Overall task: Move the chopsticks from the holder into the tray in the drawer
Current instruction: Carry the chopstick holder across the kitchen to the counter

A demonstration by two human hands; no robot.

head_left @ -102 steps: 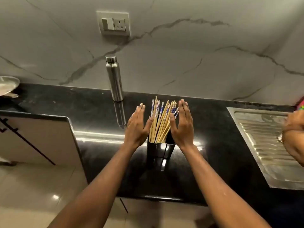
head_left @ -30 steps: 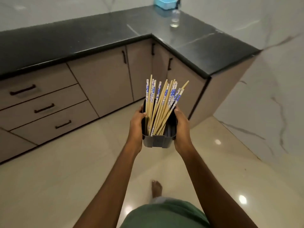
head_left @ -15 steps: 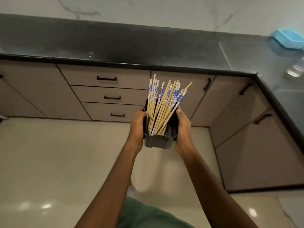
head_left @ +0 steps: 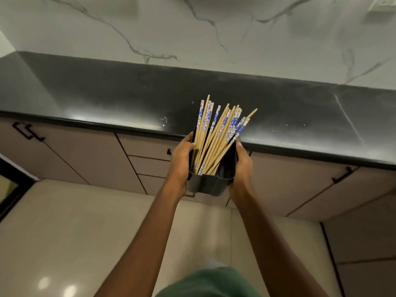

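A dark grey holder (head_left: 211,183) is held in the air between my two hands, in front of the counter's edge. My left hand (head_left: 181,157) grips its left wall and my right hand (head_left: 241,166) grips its right wall. Several wooden chopsticks (head_left: 216,138) with blue-and-white patterned tops stand in it, leaning and fanned toward the right. Behind the holder is a stack of shut drawers (head_left: 150,166) under the counter. No tray is in sight.
A black stone countertop (head_left: 128,99) runs across the view below a white marble wall (head_left: 192,28). Beige cabinet doors with black handles (head_left: 27,130) lie left and right. A glossy tiled floor (head_left: 85,232) is below.
The holder with its chopsticks went from the first counter into both hands and was carried across the kitchen. Since half a second ago the counter and drawers have come closer.
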